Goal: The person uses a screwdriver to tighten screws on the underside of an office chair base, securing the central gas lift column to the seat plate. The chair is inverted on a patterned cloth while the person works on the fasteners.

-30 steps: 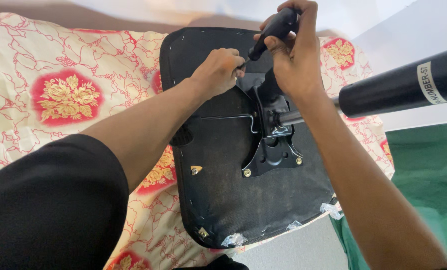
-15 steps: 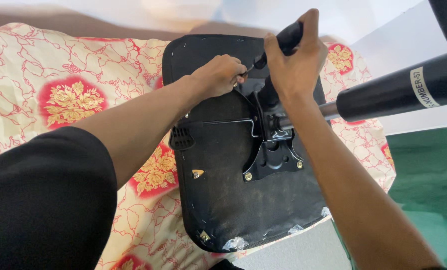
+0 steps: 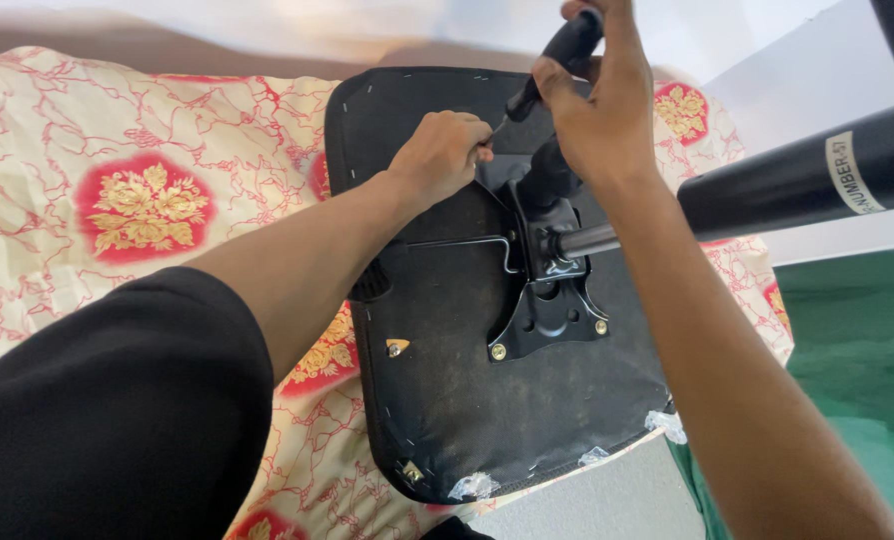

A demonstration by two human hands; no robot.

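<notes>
**Inspector:** Black fabric covers the underside of a chair seat point(image 3: 467, 400), which lies upside down on a bed point(image 3: 117, 150) spread with a cream and red floral cloth. That position puts the metal plate point(image 3: 547, 300) bolted to its middle face up, where both hands can get at it.

**Assistant:** And the hands?

**Inspector:** The right hand point(image 3: 607, 110) is closed around the black handle of a screwdriver point(image 3: 552, 60), held at a slant with its tip pointing down toward the far end of the plate. The left hand point(image 3: 442, 155) is curled nearly shut right at that tip, fingers pinched together. Whether it grips the shaft or a small fastener cannot be told; the spot is hidden by the fingers. In my judgement it is steadying the tip.

**Assistant:** Anything else on the seat?

**Inspector:** Two brass-coloured bolts show at the near end of the plate. A thin wire lever point(image 3: 467, 242) runs sideways from it. A black cylinder point(image 3: 807, 185) with a white label juts out to the right, reaching beyond the bed and over a green floor point(image 3: 847, 350).
</notes>
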